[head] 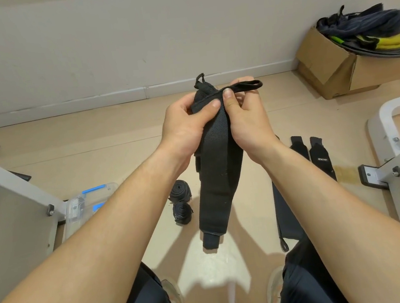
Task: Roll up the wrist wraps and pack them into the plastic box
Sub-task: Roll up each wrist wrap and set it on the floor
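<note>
A long black wrist wrap (217, 174) hangs in the air above the floor, held at its top end by both hands. My left hand (186, 125) grips the top edge with its thumb across the fabric. My right hand (247, 118) pinches the wrap's thin thumb loop (246, 86), which sticks out to the right. Two rolled black wraps (181, 203) lie on the floor below my left wrist. Two flat unrolled wraps (315, 155) lie to the right, and another wrap (286, 216) is partly hidden under my right forearm. The clear plastic box (87, 204) with blue latches sits at the left.
Grey metal furniture legs (21, 209) stand at the left and more at the right (398, 153). A cardboard box (349, 67) filled with straps and bands sits by the wall at the back right. My knees and shoes are at the bottom edge.
</note>
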Tool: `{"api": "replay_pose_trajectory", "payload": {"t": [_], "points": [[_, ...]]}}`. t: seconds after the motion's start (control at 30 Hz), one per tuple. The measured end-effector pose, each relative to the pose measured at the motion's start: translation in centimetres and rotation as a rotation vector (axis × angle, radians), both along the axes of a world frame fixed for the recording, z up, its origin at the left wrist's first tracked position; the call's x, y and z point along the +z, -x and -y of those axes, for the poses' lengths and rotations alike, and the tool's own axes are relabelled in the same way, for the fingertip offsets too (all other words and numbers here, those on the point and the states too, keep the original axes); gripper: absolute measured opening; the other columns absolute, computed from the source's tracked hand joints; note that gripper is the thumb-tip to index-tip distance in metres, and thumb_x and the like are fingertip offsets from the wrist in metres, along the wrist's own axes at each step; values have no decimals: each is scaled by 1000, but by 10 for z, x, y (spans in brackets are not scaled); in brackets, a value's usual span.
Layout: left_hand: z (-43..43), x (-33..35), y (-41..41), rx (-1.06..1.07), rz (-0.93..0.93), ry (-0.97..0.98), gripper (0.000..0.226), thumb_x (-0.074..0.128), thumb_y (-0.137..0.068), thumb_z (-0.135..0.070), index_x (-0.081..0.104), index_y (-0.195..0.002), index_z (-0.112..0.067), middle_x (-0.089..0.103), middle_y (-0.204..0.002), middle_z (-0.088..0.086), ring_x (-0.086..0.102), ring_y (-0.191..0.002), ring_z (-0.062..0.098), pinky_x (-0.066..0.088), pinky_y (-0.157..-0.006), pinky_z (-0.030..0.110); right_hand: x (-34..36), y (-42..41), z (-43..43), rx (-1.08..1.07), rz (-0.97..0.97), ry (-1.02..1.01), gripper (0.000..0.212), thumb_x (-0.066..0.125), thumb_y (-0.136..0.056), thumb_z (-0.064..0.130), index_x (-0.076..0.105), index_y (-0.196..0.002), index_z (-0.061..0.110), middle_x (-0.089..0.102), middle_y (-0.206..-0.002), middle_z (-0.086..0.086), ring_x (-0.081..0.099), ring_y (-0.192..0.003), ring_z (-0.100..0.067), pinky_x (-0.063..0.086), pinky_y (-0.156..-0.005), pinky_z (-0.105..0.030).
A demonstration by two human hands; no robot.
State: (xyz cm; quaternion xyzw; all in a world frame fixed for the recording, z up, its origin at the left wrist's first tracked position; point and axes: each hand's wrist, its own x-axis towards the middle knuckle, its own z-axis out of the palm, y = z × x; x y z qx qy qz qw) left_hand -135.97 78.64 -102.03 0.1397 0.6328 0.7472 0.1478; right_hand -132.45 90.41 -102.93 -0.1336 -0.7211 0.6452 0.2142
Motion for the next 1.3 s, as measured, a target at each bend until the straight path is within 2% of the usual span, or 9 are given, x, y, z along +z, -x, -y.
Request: {"api": "replay_pose_trajectory", "payload": {"t": [0.17,0.37,0.47,0.63,0.8,0.97,1.1,1.2,1.3], "points": [[4,3,3,35,2,-30,11,65,-96,-4,71,-104,-10,74,-94,6,71,-86,20,57,-72,30,0,-3,-7,119,-39,266,17,64,-100,19,55,-113,14,70,-94,-8,71,-90,-18,59,-84,-35],[5,2,6,59,-81,4,13,65,-96,-5,71,-104,-14,74,-97,1,69,-92,14,56,-82,27,2,-6,-9,122,-37,328,26,69,-91,14,66,-113,2,73,-106,-18,70,-105,-32,55,-99,-47],[1,2,5,90,-110,-1,12,65,-98,-8,70,-103,-18,74,-96,-3,69,-90,9,54,-81,24,3,-7,-11,128,-41,343,9,64,-98,10,68,-104,6,73,-94,-12,70,-95,-27,55,-95,-45],[-1,1,4,146,-81,-6,20,66,-96,-7,71,-105,-24,75,-101,-3,70,-92,11,56,-85,29,4,-7,-9,139,-52,351,9,61,-101,12,67,-99,6,74,-90,-13,70,-88,-25,56,-88,-45],[-6,-1,0,148,-92,-8,27,59,-98,-2,75,-116,-13,78,-108,-2,72,-107,15,55,-99,31,5,-9,-7,134,-66,417,11,60,-99,1,62,-107,9,77,-83,-7,74,-79,-22,61,-75,-34],[-4,4,-2,108,38,-91,27,61,-95,-26,78,-102,-6,78,-102,7,72,-101,19,54,-96,34,6,-9,-7,55,-81,417,22,64,-96,0,62,-116,-8,76,-85,-7,73,-80,-20,60,-74,-32],[-1,2,1,35,61,-126,32,56,-104,-27,76,-98,-3,75,-104,21,72,-100,31,55,-95,43,5,-10,-7,59,-77,390,11,67,-94,2,66,-104,5,74,-83,-10,71,-80,-24,58,-76,-38],[0,2,0,38,38,-87,9,69,-95,-11,76,-100,-10,73,-94,15,71,-86,23,58,-86,36,4,-10,-5,77,-78,374,14,69,-93,2,64,-105,8,74,-84,-18,70,-81,-31,56,-78,-46],[2,-3,5,50,-25,5,21,76,-90,-15,73,-109,-21,71,-100,15,71,-88,20,59,-85,32,2,-9,-4,77,-79,379,22,68,-94,3,53,-108,11,72,-94,-31,68,-81,-35,55,-78,-52]]}}
